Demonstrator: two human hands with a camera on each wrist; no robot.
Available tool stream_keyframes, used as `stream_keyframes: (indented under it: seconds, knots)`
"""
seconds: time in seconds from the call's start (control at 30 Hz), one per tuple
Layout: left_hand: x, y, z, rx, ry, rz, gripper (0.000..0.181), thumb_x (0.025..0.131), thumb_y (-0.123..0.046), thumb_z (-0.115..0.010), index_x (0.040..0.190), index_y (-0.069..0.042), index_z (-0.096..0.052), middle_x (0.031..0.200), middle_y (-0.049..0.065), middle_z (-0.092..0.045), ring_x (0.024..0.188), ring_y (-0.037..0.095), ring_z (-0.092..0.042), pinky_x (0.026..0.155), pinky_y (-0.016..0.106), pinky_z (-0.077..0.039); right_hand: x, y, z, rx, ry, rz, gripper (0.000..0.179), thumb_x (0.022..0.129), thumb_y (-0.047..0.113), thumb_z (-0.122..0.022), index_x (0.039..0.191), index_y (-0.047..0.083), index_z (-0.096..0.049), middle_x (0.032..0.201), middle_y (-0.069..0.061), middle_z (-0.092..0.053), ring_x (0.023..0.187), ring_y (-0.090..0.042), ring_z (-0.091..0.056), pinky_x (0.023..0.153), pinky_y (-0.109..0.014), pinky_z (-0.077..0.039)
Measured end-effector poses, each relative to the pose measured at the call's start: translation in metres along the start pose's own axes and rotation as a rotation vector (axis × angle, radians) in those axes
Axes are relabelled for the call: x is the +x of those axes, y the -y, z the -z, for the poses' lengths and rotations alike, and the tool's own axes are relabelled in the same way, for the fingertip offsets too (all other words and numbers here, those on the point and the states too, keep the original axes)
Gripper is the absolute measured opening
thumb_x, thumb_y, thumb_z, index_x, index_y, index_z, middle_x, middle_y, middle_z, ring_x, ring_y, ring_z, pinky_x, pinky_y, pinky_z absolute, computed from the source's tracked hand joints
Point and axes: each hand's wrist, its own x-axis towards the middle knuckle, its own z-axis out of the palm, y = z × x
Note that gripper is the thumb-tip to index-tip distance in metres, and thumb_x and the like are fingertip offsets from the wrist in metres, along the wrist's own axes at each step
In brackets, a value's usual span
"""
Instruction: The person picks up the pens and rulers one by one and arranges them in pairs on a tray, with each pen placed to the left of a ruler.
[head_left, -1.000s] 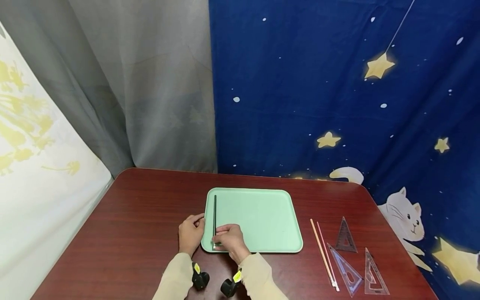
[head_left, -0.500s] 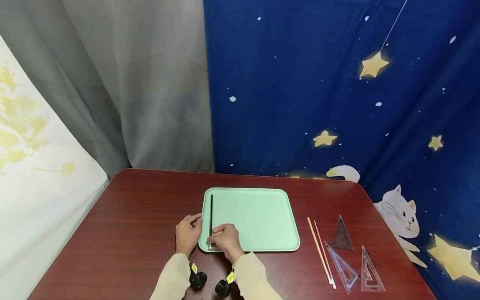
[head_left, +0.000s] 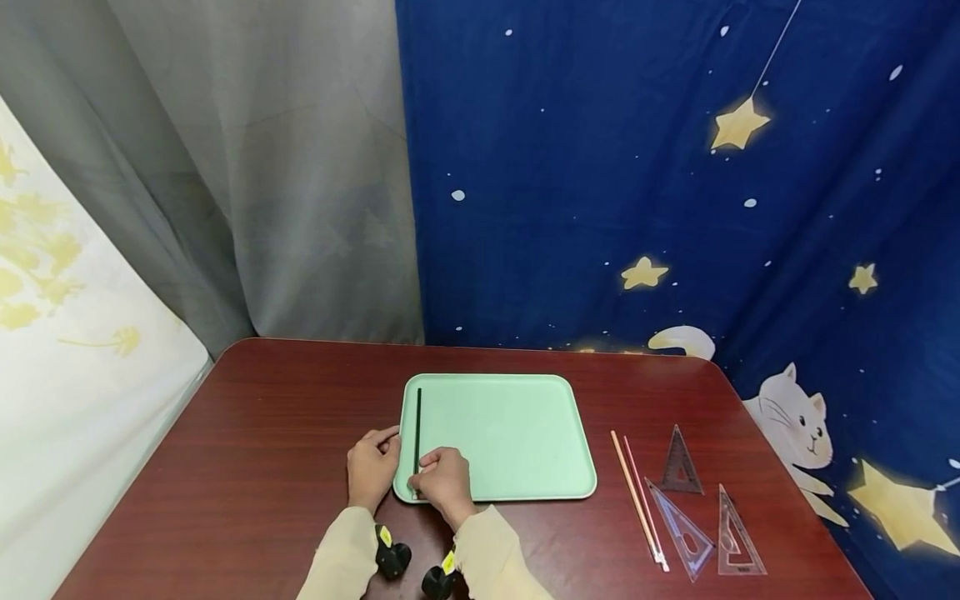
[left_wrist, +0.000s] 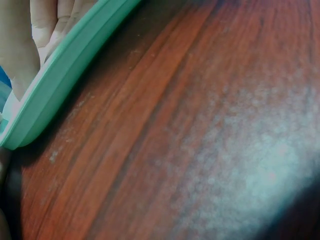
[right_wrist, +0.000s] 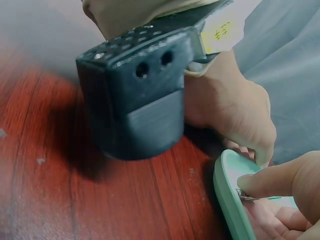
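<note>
A light green tray [head_left: 517, 433] lies on the table. Along its left side lies a dark pencil [head_left: 417, 425], lengthwise away from me. My right hand [head_left: 446, 483] reaches over the tray's front edge and pinches the pencil's near end between thumb and fingers. In the right wrist view a shiny metal band [right_wrist: 245, 195] shows under the thumb. My left hand [head_left: 371, 468] is at the tray's left rim, index finger and thumb against it, the other fingers curled below. The left wrist view shows mostly the tray wall [left_wrist: 55, 90] and tabletop.
Right of the tray lie two pencils, one tan [head_left: 636, 496] and one pink [head_left: 645, 500], with white ends. Beside them are three clear set squares: a dark one [head_left: 681, 479], a bluish one [head_left: 681, 529] and a clear one [head_left: 738, 542]. Curtains hang behind the table [head_left: 247, 450].
The head view has shifted slightly, so the scene sits further left. My right hand has moved a little left over the pencil's near end. My left hand stays at the rim.
</note>
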Motion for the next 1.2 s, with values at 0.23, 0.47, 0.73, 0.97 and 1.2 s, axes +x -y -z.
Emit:
stream_keyframes:
  seconds: [0.23, 0.47, 0.73, 0.97, 1.2]
  knots:
    - [-0.0006, -0.0011, -0.0017, -0.003, -0.016, -0.005, 0.020, 0.088, -0.011, -0.063, 0.102, -0.008, -0.076, 0.073, 0.002, -0.063, 0.059, 0.009, -0.049, 0.058, 0.023, -0.038, 0.0005, -0.0006, 0.0009, -0.010, -0.007, 0.016, 0.017, 0.067, -0.007, -0.072, 0.080, 0.000, -0.063, 0.061, -0.003, -0.062, 0.049, -0.010, -0.056, 0.048, -0.024, -0.046]
    - [0.0009, -0.0012, -0.0021, 0.000, -0.012, -0.009, 0.020, 0.088, -0.010, -0.062, 0.102, -0.007, -0.075, 0.076, 0.004, -0.065, 0.061, 0.008, -0.050, 0.059, 0.023, -0.039, 0.0014, -0.0025, 0.0009, -0.020, -0.017, 0.033, 0.016, 0.068, -0.003, -0.074, 0.079, 0.000, -0.063, 0.061, -0.002, -0.062, 0.051, -0.008, -0.054, 0.048, -0.023, -0.045]
    - [0.0011, 0.0011, -0.0028, 0.013, -0.032, -0.011, 0.020, 0.087, -0.012, -0.063, 0.101, -0.009, -0.076, 0.073, 0.002, -0.064, 0.059, 0.008, -0.049, 0.058, 0.022, -0.039, 0.0005, -0.0021, 0.0006, -0.019, -0.017, 0.046, 0.014, 0.068, -0.003, -0.073, 0.078, 0.000, -0.064, 0.061, -0.002, -0.062, 0.051, -0.007, -0.053, 0.048, -0.023, -0.044]
    - [0.0020, 0.0017, -0.0012, 0.010, -0.025, -0.014, 0.021, 0.088, -0.015, -0.061, 0.102, -0.009, -0.075, 0.073, 0.002, -0.063, 0.059, 0.011, -0.050, 0.059, 0.024, -0.039, 0.0016, -0.0012, 0.0021, 0.045, 0.033, -0.001, 0.014, 0.070, -0.004, -0.070, 0.082, -0.002, -0.064, 0.065, -0.004, -0.062, 0.052, -0.010, -0.057, 0.049, -0.024, -0.047]
    - [0.0015, 0.0032, -0.0029, 0.006, -0.014, -0.002, 0.020, 0.089, -0.015, -0.062, 0.103, -0.010, -0.075, 0.077, 0.002, -0.065, 0.063, 0.010, -0.052, 0.061, 0.024, -0.040, 0.0028, -0.0013, 0.0075, 0.179, 0.105, -0.129, 0.016, 0.077, 0.000, -0.070, 0.091, -0.003, -0.064, 0.074, -0.006, -0.061, 0.057, -0.014, -0.061, 0.057, -0.030, -0.054]
